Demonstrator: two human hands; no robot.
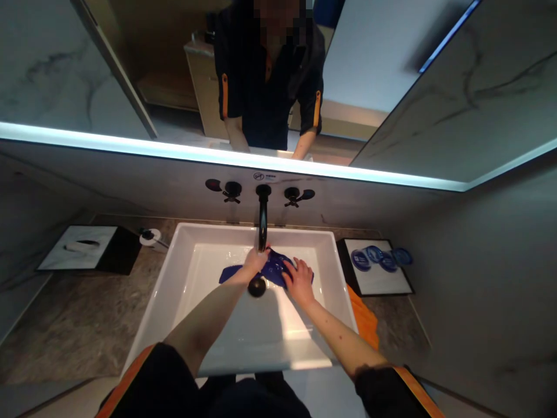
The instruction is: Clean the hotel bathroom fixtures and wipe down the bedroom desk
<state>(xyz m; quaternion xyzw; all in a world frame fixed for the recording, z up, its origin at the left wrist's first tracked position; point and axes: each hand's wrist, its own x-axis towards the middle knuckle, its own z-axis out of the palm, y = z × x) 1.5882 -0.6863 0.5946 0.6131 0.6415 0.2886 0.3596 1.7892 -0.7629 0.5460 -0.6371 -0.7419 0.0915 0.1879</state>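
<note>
Two bare hands work together inside a white rectangular sink (187, 273), both on a blue cloth (278, 270) that lies on the basin floor just behind the dark round drain (256, 287). The left hand (256, 261) is clenched over the cloth's middle, directly under the end of the black wall spout (263, 223); its fingers are curled tight around a bunched fold. The right hand (298, 281) sits on the cloth to the right of the drain, fingers bent and pressing into the fabric, grasping its far end. One flat corner of the cloth trails off to the left of the drain, still spread on the porcelain. Whether water is running from the spout I cannot tell.

On the wall above the sink, the spout stands between two black cross handles (232, 191), one on each side of it. A lit strip runs along the bottom of the mirror (391, 58) above these, and the mirror shows a person in a dark top with orange trim. On the marble counter left of the sink lies a black box with a white slotted top (82, 247), and near the sink's back left corner a small round white object (150, 237). Right of the sink sits a black-framed tray (383, 278) carrying blue round packets (376, 257), and an orange cloth (363, 319) lies against the sink's right edge.
</note>
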